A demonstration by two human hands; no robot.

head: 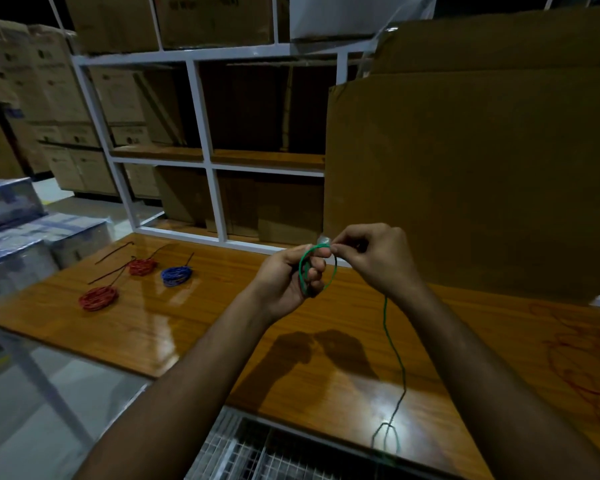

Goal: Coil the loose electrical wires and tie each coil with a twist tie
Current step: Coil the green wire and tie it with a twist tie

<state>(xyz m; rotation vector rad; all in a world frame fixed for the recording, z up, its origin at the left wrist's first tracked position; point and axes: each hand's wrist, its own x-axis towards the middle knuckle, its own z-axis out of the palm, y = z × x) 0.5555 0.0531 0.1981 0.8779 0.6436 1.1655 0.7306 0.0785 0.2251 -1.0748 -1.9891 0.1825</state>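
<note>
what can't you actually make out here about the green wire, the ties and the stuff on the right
Head view, the only one:
- Green electrical wire: its tail blurs at the wooden table's near edge; its end is unclear.
- Green loop: turn count hidden by the left hand's fingers.
- Right hand: the small pale thing it pinches is too blurred to identify.
- Loose red wire: dim, cut off by the right edge.
- Red coils and blue coil: tie knots too small.

Green wire (394, 348) tail runs off the bottom edge.
</note>
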